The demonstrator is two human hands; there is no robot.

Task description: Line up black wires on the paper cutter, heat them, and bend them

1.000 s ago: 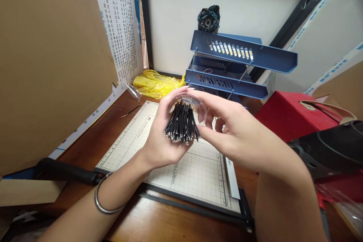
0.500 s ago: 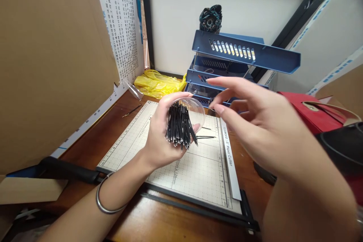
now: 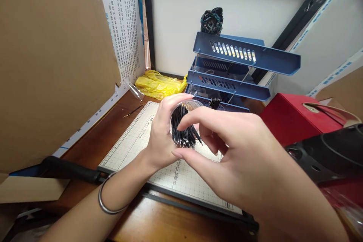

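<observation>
My left hand point(image 3: 159, 140) is wrapped round a clear plastic cup point(image 3: 193, 103), tilted so that its mouth faces me. Inside the cup lies a bundle of thin black wires point(image 3: 183, 136) with shiny tips. My right hand point(image 3: 227, 143) is in front of the cup, its thumb and index finger apart on either side of the wire ends. Nothing shows between those two fingers. Beneath both hands is a cream paper cutter board point(image 3: 164, 174) with grid lines.
A blue tiered tray point(image 3: 246, 55) stands behind, with a second black bundle point(image 3: 215, 103) near its foot. A yellow bag point(image 3: 160, 85) lies back left, a red box point(image 3: 289, 117) at right. The cutter's black handle point(image 3: 70, 170) extends left. Loose black wires point(image 3: 133, 110) lie beside the board.
My right hand has moved left and down to the wires in the cup, its thumb and index finger still apart. My left hand with the cup has shifted slightly right.
</observation>
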